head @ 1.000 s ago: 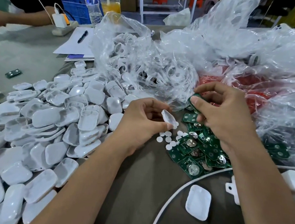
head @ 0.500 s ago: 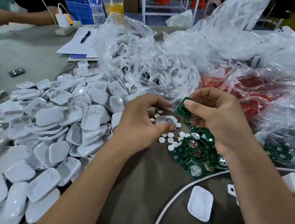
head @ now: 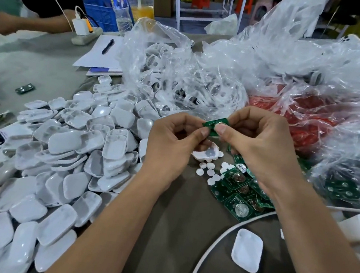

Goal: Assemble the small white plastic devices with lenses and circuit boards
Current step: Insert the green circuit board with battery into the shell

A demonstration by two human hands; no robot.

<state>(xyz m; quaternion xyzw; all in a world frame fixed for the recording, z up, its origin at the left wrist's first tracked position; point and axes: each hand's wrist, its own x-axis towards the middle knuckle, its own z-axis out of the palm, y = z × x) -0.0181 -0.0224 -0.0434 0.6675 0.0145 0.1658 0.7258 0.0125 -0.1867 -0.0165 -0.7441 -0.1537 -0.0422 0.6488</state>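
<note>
Left hand: centre of the frame; fingers curled, thumb and forefinger pinching the left edge of the green circuit board
Right hand: just right of centre; fingers clamped on the right side of the same board, thumb across its face
Circuit board: held between both hands, above the tabletop, tilted; a round silver part shows on it
White shell: lies open side up on the tabletop just below the hands; partly hidden by the left thumb
Lens discs: small white rounds scattered just below the shell
Board pile: green boards with coin cells, lower right of centre, under the right wrist
Shell heap: many white plastic shells, left half of the frame
Clear bags: crumpled plastic across the upper half; white parts inside; red material at the right
Single shell: lower right, beside a white cable
</note>
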